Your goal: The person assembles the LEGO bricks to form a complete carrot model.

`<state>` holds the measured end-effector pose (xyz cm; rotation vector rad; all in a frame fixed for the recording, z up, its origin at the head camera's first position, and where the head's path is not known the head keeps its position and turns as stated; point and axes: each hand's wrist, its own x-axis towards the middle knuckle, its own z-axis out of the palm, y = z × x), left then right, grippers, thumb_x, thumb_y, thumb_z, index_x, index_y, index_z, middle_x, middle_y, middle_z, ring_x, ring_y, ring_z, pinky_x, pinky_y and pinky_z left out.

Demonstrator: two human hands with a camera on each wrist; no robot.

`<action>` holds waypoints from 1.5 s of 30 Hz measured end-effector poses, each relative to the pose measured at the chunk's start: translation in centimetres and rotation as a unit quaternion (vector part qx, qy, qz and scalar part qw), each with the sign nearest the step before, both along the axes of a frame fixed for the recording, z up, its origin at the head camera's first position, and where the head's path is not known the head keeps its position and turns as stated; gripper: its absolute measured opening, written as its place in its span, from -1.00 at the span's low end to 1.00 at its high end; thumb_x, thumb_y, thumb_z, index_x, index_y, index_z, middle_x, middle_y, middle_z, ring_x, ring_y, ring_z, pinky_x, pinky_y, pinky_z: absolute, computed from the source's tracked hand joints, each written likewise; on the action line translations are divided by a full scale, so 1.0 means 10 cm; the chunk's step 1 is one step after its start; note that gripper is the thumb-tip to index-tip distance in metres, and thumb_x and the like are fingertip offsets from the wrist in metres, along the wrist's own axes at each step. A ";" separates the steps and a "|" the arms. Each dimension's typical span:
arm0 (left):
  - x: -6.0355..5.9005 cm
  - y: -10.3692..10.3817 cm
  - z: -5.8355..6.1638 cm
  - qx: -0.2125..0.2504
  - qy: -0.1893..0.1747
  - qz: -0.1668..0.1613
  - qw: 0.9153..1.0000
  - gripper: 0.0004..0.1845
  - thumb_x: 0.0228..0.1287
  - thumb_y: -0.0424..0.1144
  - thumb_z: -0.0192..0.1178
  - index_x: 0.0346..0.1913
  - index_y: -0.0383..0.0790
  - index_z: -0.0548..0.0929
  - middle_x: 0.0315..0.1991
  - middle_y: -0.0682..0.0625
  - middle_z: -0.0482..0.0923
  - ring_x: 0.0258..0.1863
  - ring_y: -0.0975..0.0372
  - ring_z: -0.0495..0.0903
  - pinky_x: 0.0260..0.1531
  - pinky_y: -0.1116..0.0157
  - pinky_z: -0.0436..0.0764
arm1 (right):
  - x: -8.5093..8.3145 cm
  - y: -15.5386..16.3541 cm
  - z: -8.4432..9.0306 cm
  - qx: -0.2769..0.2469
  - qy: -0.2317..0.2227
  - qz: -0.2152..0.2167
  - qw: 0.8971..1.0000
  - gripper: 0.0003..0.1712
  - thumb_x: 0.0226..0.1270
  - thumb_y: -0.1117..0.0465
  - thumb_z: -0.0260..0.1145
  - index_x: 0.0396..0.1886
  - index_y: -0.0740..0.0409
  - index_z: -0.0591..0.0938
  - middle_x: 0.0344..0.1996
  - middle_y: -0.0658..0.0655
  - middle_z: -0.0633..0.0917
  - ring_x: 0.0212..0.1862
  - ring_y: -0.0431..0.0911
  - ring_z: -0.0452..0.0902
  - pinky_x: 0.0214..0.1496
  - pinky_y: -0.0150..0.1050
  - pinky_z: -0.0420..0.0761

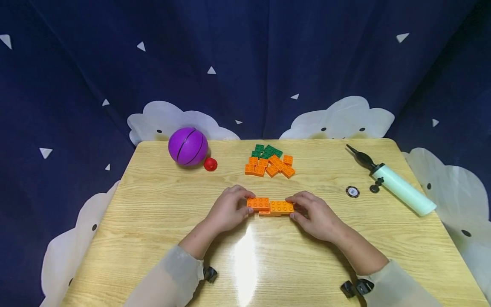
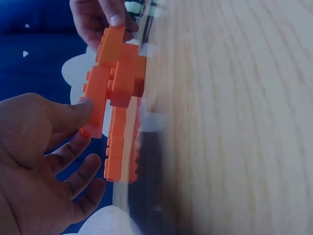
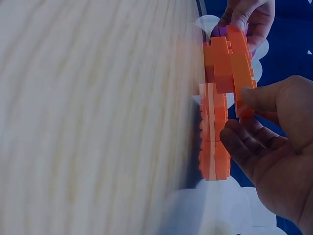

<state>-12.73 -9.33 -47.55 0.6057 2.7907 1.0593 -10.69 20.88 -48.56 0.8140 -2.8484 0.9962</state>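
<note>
Between both hands, at the middle of the table, stands a small build of orange toy building bricks. Two longer bricks lie end to end on top, over a lower orange brick [image 2: 124,76] with a further one beneath it. My left hand [image 1: 230,209] pinches the left top brick [image 1: 258,203] between thumb and fingers. At the other end, my right hand [image 1: 316,215] pinches the right top brick [image 1: 281,207]. The right wrist view shows that thumb on the brick's near side, the other fingers curled by its end.
Behind the build lie several loose orange bricks [image 1: 259,170] and green bricks [image 1: 267,152]. A purple ball [image 1: 188,146] and a small red object [image 1: 210,164] sit at back left. On the right are a round chip [image 1: 352,192], a small black piece [image 1: 375,187] and a pale green hand pump [image 1: 402,189].
</note>
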 end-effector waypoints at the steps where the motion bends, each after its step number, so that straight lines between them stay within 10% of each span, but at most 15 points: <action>1: 0.01 0.00 0.00 -0.001 0.000 -0.003 1.000 -0.66 0.29 -0.22 0.46 0.12 -0.02 0.74 0.05 0.12 0.62 0.07 0.14 0.53 0.10 0.12 0.50 | 0.00 0.00 0.00 0.000 0.000 0.000 1.000 -0.55 0.36 0.25 0.46 0.24 0.11 0.67 0.11 0.03 0.65 0.14 -0.04 0.62 0.19 0.01 0.63; 15: 0.03 0.00 -0.01 0.004 -0.026 -0.027 0.999 -0.62 0.34 -0.15 0.41 0.20 0.01 0.71 0.01 0.15 0.55 -0.30 0.19 0.55 -0.16 0.24 0.53 | 0.01 -0.02 0.02 0.006 -0.007 -0.007 1.000 -0.55 0.37 0.24 0.46 0.23 0.09 0.67 0.11 0.03 0.65 0.14 -0.04 0.62 0.21 -0.01 0.62; 23: 0.05 0.04 -0.03 0.007 -0.046 -0.013 0.999 -0.63 0.38 0.02 0.38 0.18 0.06 0.70 0.11 0.14 0.65 -0.05 0.21 0.57 0.06 0.13 0.55 | 0.02 -0.03 0.03 0.008 -0.013 -0.011 1.000 -0.56 0.37 0.24 0.46 0.23 0.07 0.67 0.10 0.02 0.64 0.12 -0.06 0.62 0.17 -0.02 0.64; 32: 0.04 0.07 -0.04 0.031 -0.055 0.000 0.998 -0.70 0.37 0.00 0.40 0.10 0.07 0.75 -0.44 0.14 0.55 -0.49 0.26 0.47 -0.40 0.27 0.51 | 0.03 -0.03 0.02 0.013 -0.007 -0.009 1.000 -0.56 0.37 0.25 0.46 0.24 0.07 0.67 0.10 0.02 0.64 0.13 -0.04 0.62 0.19 -0.01 0.63; 45: -0.02 0.09 -0.06 0.069 -0.082 -0.001 0.994 -0.73 0.33 -0.08 0.44 0.05 0.00 0.79 -0.50 0.09 0.51 -0.53 0.26 0.44 -0.49 0.30 0.47 | 0.03 -0.05 0.02 0.014 -0.010 -0.008 1.000 -0.56 0.37 0.27 0.45 0.24 0.08 0.67 0.10 0.03 0.63 0.09 -0.06 0.62 0.14 -0.04 0.65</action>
